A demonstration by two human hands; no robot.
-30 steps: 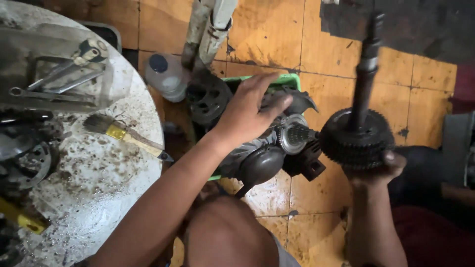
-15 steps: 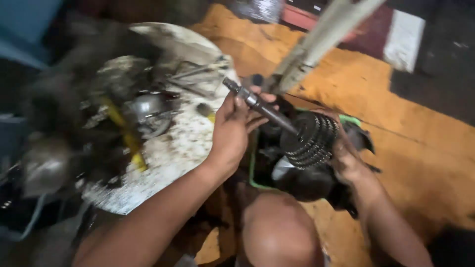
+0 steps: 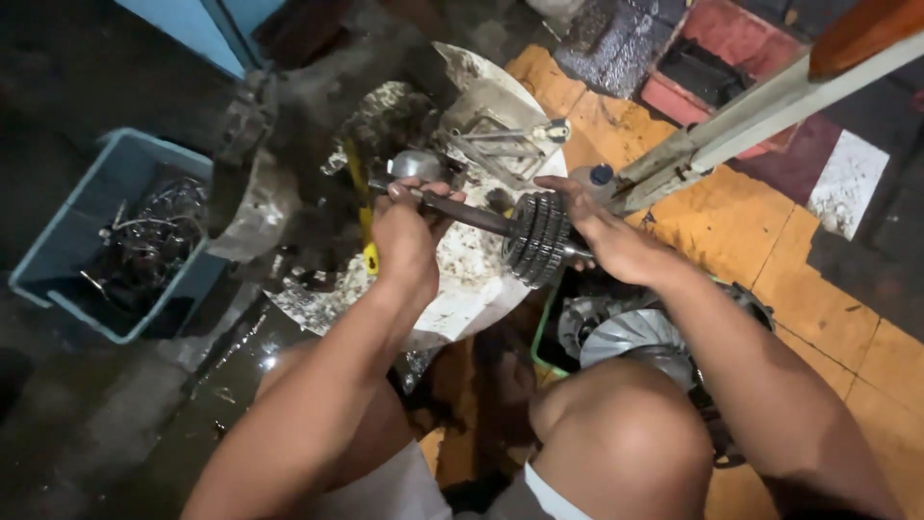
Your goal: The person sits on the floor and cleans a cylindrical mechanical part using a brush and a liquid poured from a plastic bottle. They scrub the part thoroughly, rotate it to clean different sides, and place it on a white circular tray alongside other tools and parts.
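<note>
Gear shaft (image 3: 481, 220): one dark steel shaft carrying a single stack of toothed gears (image 3: 535, 238), held level in the air above the round, grime-spattered table (image 3: 462, 289). The left hand (image 3: 406, 239) is wrapped tight around the thin end of the shaft, fingers closed over it. The right hand (image 3: 599, 229) has its fingers spread against the far face of the gear stack, the thumb side resting along the gears, so it holds the heavy end. Both forearms reach forward over the person's two bare knees.

On the table lie several wrenches (image 3: 510, 144) in a loose bunch near the far rim, a rounded silver metal part (image 3: 416, 166), and one yellow-handled tool (image 3: 366, 221), partly hidden by the left hand. One small plastic bottle with a dark cap (image 3: 595, 177) stands just beyond the right hand. One blue plastic crate (image 3: 106, 241) sits on the dark floor at the left, filled with tangled wires and metal scraps. Below the right arm, one green tray (image 3: 541, 337) holds an engine part with a shiny finned disc (image 3: 630, 332). Orange floor tiles (image 3: 770, 250) cover the right side.
</note>
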